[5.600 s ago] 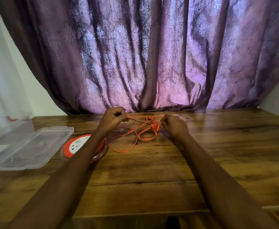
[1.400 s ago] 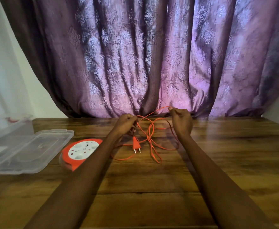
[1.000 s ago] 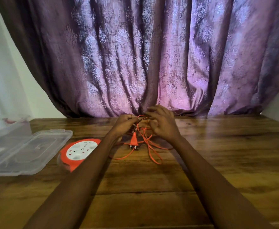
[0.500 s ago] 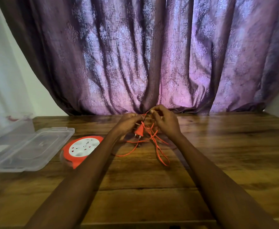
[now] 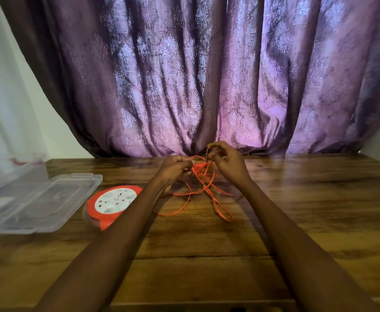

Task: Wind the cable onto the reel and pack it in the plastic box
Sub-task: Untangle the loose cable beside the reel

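An orange cable [image 5: 209, 194] hangs in tangled loops from both hands down onto the wooden table [image 5: 297, 210]. My left hand [image 5: 175, 168] pinches the cable beside its orange plug [image 5: 197, 170]. My right hand [image 5: 228, 161], a little higher, pinches a loop of the same cable between thumb and fingers. The orange reel [image 5: 112, 203] with a white socket face lies flat on the table to the left, partly behind my left forearm. The clear plastic box [image 5: 9, 174] stands at the far left.
The box's clear lid [image 5: 42, 203] lies open and flat on the table just left of the reel. A purple patterned curtain [image 5: 207, 75] hangs along the table's far edge. Bare wood stretches to the right and toward me.
Over the last seconds my hands came together from a spread hold. The plug rose from hanging low to sitting between my hands, and the loops shifted slightly on the table.
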The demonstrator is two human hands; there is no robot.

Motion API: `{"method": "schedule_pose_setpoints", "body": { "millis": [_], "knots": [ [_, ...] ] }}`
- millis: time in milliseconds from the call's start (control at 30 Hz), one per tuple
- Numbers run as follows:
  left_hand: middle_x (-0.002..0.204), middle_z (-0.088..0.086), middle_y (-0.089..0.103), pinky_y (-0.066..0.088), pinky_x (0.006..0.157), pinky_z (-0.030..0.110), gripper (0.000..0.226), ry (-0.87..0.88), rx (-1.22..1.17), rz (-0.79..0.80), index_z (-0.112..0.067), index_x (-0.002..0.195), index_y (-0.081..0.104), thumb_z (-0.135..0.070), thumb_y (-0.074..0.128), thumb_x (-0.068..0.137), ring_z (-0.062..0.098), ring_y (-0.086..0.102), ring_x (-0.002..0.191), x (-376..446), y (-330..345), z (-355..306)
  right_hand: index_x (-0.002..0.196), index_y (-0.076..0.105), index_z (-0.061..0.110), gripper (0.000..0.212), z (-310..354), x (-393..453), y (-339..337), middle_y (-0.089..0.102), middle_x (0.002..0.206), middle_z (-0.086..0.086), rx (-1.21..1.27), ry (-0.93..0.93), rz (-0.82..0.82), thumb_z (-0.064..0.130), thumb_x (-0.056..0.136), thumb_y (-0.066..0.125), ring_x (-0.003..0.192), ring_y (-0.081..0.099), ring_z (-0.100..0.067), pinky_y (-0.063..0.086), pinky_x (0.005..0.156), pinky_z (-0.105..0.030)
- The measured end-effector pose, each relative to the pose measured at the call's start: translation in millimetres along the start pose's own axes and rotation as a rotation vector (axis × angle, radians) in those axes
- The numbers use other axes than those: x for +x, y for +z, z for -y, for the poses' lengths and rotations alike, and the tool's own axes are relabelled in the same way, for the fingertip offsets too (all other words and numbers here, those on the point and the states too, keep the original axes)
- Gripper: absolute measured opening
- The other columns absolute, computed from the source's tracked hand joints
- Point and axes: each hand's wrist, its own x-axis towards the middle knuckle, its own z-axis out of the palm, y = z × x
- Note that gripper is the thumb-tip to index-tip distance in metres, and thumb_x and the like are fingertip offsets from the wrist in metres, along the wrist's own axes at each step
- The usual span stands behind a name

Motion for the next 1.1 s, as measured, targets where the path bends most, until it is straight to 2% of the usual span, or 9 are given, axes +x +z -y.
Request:
{"method": "schedule_pose_setpoints", "body": {
  "millis": [100,133,233,400,600,700,833,933,1100],
  "knots": [
    [0.111,0.037,0.062,0.049,0.096,0.048,0.028,0.023,0.006,-0.1,0.019,0.114,0.06,0.005,0.062,0.089,0.032,0.058,0.09,2.9,-3.2,-0.2,0.122,0.069,0.024,0.044,4.9,-0.4,-0.9,0.074,0.109,0.002,-0.162,-0.006,0.196,0.01,0.081,0.062,0.104,0.067,-0.016,0.05,0.093,-0.031],
    [0.109,0.037,0.062,0.048,0.097,0.049,0.026,0.031,0.01,-0.129,0.019,0.111,0.061,0.006,0.062,0.088,0.033,0.057,0.092,4.0,-3.8,-1.0,0.125,0.068,0.027,0.048,8.4,-1.4,-1.4,0.073,0.114,0.003,-0.225,-0.035,0.227,0.017,0.078,0.059,0.108,0.064,-0.019,0.049,0.098,-0.035],
    [0.094,0.026,0.064,0.049,0.082,0.038,0.017,0.054,0.053,-0.175,0.014,0.102,0.065,0.006,0.064,0.087,0.028,0.056,0.085,5.9,-4.1,-3.9,0.125,0.066,0.038,0.057,17.7,-4.3,-4.1,0.07,0.119,0.006,-0.479,-0.145,0.274,0.043,0.073,0.043,0.111,0.054,-0.023,0.042,0.097,-0.038],
    [0.081,0.018,0.063,0.048,0.062,0.027,0.013,0.085,0.04,-0.157,-0.005,0.079,0.067,0.001,0.062,0.09,0.023,0.055,0.068,1.3,2.4,-4.8,0.125,0.065,0.04,0.039,14.0,-0.1,-1.4,0.07,0.114,0.006,-0.789,-0.271,0.296,0.055,0.09,0.058,0.113,0.051,-0.027,0.038,0.091,-0.041],
    [0.079,0.021,0.071,0.056,0.072,0.042,0.017,0.126,0.222,-0.319,-0.01,0.066,0.069,-0.015,0.064,0.082,0.031,0.067,0.074,3.3,3.2,-2.3,0.102,0.077,0.022,0.024,2.9,2.7,-6.6,0.064,0.103,-0.003,-0.381,-0.14,0.101,0.034,0.083,0.072,0.098,0.061,-0.023,0.048,0.084,-0.037],
    [0.07,0.013,0.066,0.053,0.052,0.03,0.024,0.064,0.145,-0.276,-0.015,0.062,0.063,-0.01,0.059,0.086,0.024,0.062,0.055,-0.4,0.2,2.4,0.1,0.073,0.016,0.013,2.1,8.0,-15.7,0.066,0.09,-0.006,0.025,0.092,-0.096,0.019,0.087,0.071,0.083,0.061,-0.022,0.047,0.079,-0.038],
    [0.07,0.006,0.062,0.05,0.04,0.021,0.013,0.023,0.076,-0.229,-0.014,0.083,0.057,-0.015,0.057,0.096,0.011,0.059,0.044,-3.1,-4.7,4.4,0.105,0.064,0.009,0.014,1.6,12.3,-28.0,0.069,0.07,-0.003,0.301,0.265,-0.155,0.009,0.093,0.058,0.062,0.062,-0.007,0.046,0.067,-0.023],
    [0.07,0.005,0.062,0.051,0.042,0.023,0.013,0.033,0.045,-0.232,-0.015,0.084,0.056,-0.014,0.056,0.096,0.015,0.059,0.05,-3.1,-6.1,1.8,0.111,0.059,0.01,0.018,-4.6,16.8,-32.6,0.072,0.061,-0.001,0.326,0.377,-0.055,0.01,0.095,0.051,0.057,0.062,0.0,0.042,0.06,-0.015],
    [0.073,0.004,0.063,0.051,0.044,0.024,0.008,0.046,0.035,-0.231,-0.012,0.09,0.058,-0.014,0.055,0.097,0.014,0.059,0.048,-2.2,-6.1,1.1,0.099,0.059,0.018,0.014,-25.1,22.1,-46.0,0.073,0.09,-0.006,0.084,0.403,0.006,0.018,0.085,0.055,0.088,0.064,-0.018,0.042,0.075,-0.031]
  ]
}}
